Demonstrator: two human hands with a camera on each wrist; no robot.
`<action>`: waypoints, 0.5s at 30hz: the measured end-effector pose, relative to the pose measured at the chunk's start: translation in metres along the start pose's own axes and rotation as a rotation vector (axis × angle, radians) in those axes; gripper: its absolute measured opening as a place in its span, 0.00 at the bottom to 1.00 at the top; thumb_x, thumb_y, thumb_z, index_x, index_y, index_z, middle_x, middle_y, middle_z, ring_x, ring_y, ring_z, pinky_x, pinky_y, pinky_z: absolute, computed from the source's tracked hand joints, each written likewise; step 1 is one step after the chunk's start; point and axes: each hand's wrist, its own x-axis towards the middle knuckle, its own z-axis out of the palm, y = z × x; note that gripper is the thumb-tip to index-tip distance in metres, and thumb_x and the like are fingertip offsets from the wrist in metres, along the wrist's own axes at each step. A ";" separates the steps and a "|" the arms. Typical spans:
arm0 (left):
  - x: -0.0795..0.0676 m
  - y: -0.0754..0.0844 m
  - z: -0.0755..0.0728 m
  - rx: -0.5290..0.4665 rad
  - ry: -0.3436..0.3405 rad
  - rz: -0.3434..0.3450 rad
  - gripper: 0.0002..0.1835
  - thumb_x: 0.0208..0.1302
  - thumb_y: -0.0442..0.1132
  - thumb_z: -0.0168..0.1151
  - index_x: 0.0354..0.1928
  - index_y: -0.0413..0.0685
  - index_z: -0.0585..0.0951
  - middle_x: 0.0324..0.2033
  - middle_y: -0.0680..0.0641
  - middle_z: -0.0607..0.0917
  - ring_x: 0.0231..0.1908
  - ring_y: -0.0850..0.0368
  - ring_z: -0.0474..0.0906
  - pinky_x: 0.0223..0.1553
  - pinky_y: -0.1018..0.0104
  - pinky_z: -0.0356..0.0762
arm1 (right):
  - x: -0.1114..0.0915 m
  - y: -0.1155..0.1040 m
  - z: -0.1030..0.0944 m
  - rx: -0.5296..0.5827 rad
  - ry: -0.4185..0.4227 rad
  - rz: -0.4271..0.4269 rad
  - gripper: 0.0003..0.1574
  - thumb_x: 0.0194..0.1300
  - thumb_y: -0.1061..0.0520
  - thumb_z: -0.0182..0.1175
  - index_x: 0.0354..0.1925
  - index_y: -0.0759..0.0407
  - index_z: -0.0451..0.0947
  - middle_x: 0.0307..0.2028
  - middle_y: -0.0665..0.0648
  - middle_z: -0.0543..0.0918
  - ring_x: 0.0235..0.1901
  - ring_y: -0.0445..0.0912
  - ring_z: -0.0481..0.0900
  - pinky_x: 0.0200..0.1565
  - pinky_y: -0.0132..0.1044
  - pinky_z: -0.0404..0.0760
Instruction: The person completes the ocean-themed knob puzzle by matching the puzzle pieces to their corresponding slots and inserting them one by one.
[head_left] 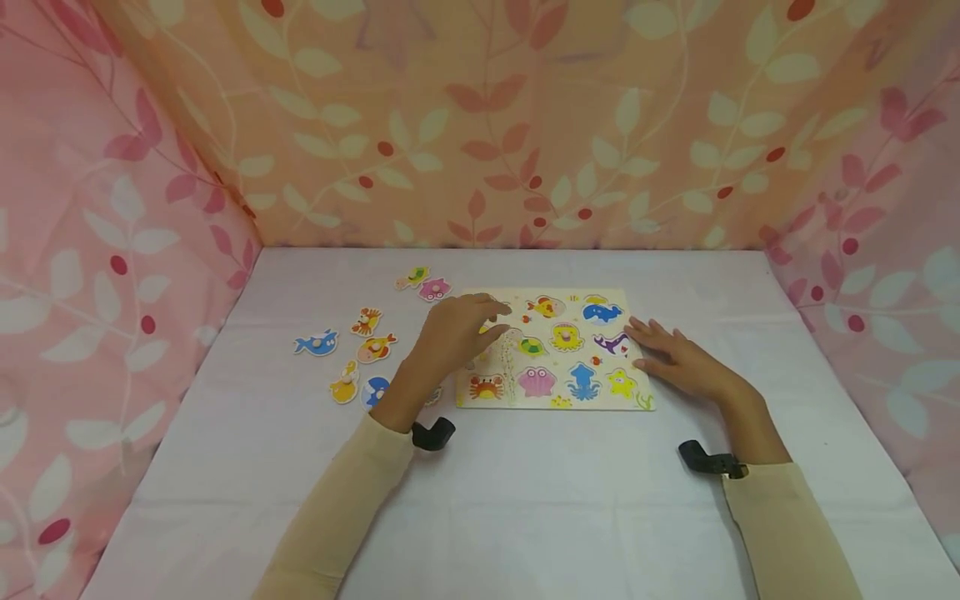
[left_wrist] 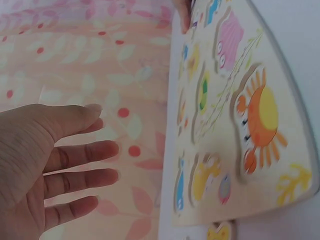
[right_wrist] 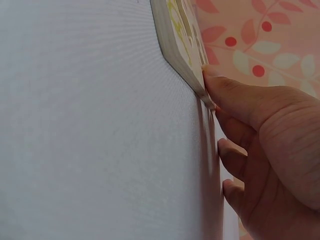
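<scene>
A peach-orange back wall (head_left: pixel 480 125), printed with pale leaves (head_left: pixel 315 62), pink leaves (head_left: pixel 507 92) and red dots (head_left: pixel 386 148), rises behind a white surface (head_left: pixel 585 475) marked by faint creases. The pink left wall (head_left: pixel 97 250) and right wall (head_left: pixel 885 250) carry a similar leafy print, making 3 patterned sides. The light is soft, and the back looks warmer in tone.

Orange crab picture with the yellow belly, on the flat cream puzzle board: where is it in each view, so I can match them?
Head: the orange crab picture is just below the picture's centre, at the board's lower left corner.
Left wrist: large, right of centre, turned sideways.
Right wrist: not in it.
Shared landmark: the flat cream puzzle board, in all three views, only one corner region at top centre in the right wrist view.
</scene>
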 end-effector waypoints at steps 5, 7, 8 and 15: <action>-0.004 -0.015 -0.011 -0.037 0.039 -0.057 0.17 0.67 0.50 0.69 0.57 0.61 0.85 0.40 0.56 0.87 0.37 0.60 0.80 0.38 0.64 0.77 | 0.002 0.001 0.000 -0.002 -0.001 -0.002 0.46 0.71 0.37 0.60 0.79 0.44 0.56 0.80 0.52 0.49 0.79 0.60 0.36 0.71 0.68 0.34; -0.005 -0.021 -0.014 -0.049 0.046 -0.069 0.18 0.68 0.51 0.68 0.58 0.61 0.85 0.39 0.57 0.86 0.35 0.59 0.78 0.36 0.65 0.75 | 0.001 0.002 -0.001 0.004 0.000 0.003 0.46 0.71 0.37 0.60 0.79 0.44 0.56 0.80 0.52 0.49 0.79 0.59 0.36 0.71 0.67 0.33; -0.005 -0.023 -0.016 -0.056 0.051 -0.077 0.18 0.68 0.51 0.68 0.58 0.61 0.85 0.39 0.57 0.86 0.34 0.59 0.77 0.36 0.65 0.75 | 0.001 0.002 -0.001 0.009 -0.001 0.005 0.46 0.71 0.36 0.60 0.79 0.44 0.56 0.80 0.52 0.49 0.79 0.59 0.35 0.71 0.67 0.33; -0.012 -0.042 -0.025 -0.076 0.095 -0.108 0.16 0.67 0.50 0.69 0.56 0.59 0.86 0.39 0.57 0.86 0.35 0.59 0.77 0.36 0.65 0.75 | 0.000 0.000 -0.001 -0.004 -0.012 0.012 0.47 0.70 0.35 0.60 0.79 0.44 0.55 0.80 0.54 0.48 0.79 0.61 0.35 0.70 0.69 0.33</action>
